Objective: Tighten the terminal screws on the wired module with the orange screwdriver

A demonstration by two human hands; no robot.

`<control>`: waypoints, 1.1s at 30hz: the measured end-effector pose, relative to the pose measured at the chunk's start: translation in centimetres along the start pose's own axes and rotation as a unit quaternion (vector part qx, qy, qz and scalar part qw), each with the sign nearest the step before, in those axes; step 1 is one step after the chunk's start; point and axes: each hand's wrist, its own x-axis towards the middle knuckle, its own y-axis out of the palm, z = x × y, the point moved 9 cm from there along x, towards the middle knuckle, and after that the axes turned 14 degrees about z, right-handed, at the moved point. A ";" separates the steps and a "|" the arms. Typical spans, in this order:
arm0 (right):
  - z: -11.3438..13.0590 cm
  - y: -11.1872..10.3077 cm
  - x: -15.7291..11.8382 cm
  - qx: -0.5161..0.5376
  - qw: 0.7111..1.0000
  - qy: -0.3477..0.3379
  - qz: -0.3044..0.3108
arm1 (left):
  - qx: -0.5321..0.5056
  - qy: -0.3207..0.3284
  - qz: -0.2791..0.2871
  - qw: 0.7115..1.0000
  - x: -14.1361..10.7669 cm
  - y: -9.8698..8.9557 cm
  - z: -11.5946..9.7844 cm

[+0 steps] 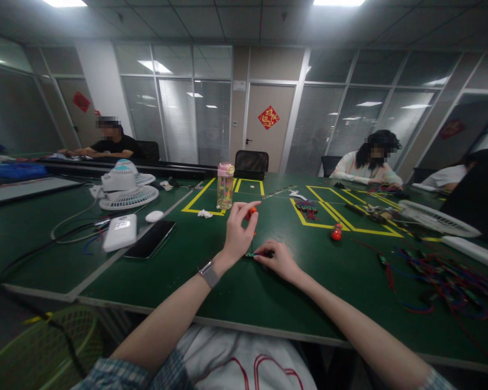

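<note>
My left hand (pixel 241 230) is closed on the red-orange handle of a small screwdriver (pixel 251 213), held roughly upright. Its thin shaft points down at a small green circuit board (pixel 250 254) on the table, though whether the tip touches a screw is too small to tell. My right hand (pixel 280 261) rests low beside the board, its fingers pinched on the board's right end, where red and dark wires come out. Part of the wiring is hidden under those fingers.
A bottle (pixel 225 187) stands beyond my left hand. Left are a phone (pixel 151 239), a white power bank (pixel 121 233) and a fan (pixel 128 189). Rightward lie a red object (pixel 336 232) and tangled wired boards (pixel 443 281). Other people sit around the green table (pixel 211 303).
</note>
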 end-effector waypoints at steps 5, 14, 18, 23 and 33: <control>0.0 0.0 0.0 -0.003 1.000 0.002 0.000 | 0.012 0.003 0.000 1.000 -0.1 0.1 -0.1; 0.2 -0.1 0.0 -0.009 1.000 0.003 -0.003 | 0.008 -0.002 -0.005 1.000 0.0 0.1 0.1; 0.1 -0.1 0.0 -0.010 1.000 0.002 -0.003 | 0.033 0.001 -0.014 0.999 -0.1 -0.1 -0.2; 0.1 0.0 0.0 -0.010 1.000 0.001 -0.004 | 0.004 0.002 -0.002 1.000 -0.1 -0.1 0.0; 0.1 0.0 0.0 -0.009 1.000 -0.002 -0.003 | 0.028 0.009 -0.015 0.999 -0.1 -0.2 -0.4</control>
